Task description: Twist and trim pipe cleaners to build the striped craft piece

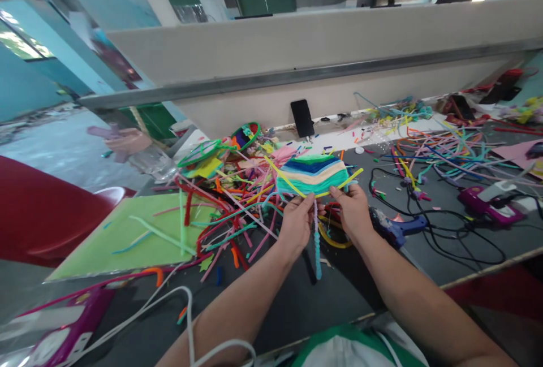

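A striped pipe-cleaner panel [314, 173] in green, blue, cream and teal is held up over the table. My left hand [299, 217] pinches its lower edge near the middle, thumb on top. Further right, my right hand [352, 206] grips the same edge with thumb and fingers. Along that edge bends a yellow pipe cleaner [288, 179], both of its ends sticking out past the panel. Below my left hand hangs a twisted lilac and teal stem [317, 248]. The fingers beneath the panel are partly hidden.
Loose pipe cleaners [237, 214] heap up at the left, partly over a green sheet [114, 231]. A blue glue gun [399, 230] lies by my right forearm, near black cables and a purple power strip [490, 206]. A phone [302, 118] leans against the partition behind.
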{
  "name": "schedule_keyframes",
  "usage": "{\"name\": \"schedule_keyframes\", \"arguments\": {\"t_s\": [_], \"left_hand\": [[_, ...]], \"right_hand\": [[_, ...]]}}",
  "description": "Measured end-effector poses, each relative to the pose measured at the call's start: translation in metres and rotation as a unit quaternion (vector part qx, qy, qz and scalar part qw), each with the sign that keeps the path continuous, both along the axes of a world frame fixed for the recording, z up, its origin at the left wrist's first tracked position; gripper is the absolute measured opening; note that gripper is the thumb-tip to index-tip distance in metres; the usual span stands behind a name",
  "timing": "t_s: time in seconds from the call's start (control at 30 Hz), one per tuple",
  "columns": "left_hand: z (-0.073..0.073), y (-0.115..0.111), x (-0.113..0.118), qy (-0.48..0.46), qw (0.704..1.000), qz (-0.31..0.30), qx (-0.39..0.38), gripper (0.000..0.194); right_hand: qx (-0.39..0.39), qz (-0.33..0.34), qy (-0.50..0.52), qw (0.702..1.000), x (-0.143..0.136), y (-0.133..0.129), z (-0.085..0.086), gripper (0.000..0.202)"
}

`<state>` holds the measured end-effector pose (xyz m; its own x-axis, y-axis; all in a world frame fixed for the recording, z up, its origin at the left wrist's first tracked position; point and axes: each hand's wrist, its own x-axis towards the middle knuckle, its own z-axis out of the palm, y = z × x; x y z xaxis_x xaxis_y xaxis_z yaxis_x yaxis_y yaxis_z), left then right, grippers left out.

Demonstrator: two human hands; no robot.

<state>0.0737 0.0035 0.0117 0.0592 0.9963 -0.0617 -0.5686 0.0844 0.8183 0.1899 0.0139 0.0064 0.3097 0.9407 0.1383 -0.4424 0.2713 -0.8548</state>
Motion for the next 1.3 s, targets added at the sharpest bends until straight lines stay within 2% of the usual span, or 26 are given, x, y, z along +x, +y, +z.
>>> {"name": "schedule_keyframes", "arguments": {"t_s": [0.23,0.53,0.63,0.77,0.9,1.13,1.3], "left_hand": [[-0.004,0.002,0.000,0.006,1.000,0.021,-0.018,0.027],[-0.002,0.004,-0.004,0.002,1.000,-0.024,-0.020,0.027],[-0.004,0.006,-0.004,0.011,0.999,-0.005,-0.032,0.026],[-0.006,0.009,-0.004,0.020,0.999,0.049,-0.008,0.023],[-0.008,0.010,-0.004,0.023,0.997,0.076,0.016,0.021],[-0.010,0.011,-0.005,0.031,0.996,0.080,0.011,0.021],[-0.008,0.013,-0.005,0.032,0.996,0.079,-0.002,0.022]], "right_hand": [[-0.009,0.003,0.022,1.000,0.001,0.003,-0.004,0.022],[-0.007,0.026,-0.003,1.000,0.000,0.002,-0.003,0.022],[-0.003,0.040,-0.021,0.999,0.000,0.001,-0.001,0.023],[0.031,-0.001,-0.060,0.998,0.003,0.000,0.001,0.027],[0.042,-0.043,-0.099,0.993,0.004,-0.002,-0.001,0.030],[0.023,-0.060,-0.141,0.988,0.010,0.000,0.000,0.029],[0.013,-0.075,-0.158,0.985,0.013,0.002,0.001,0.019]]}}
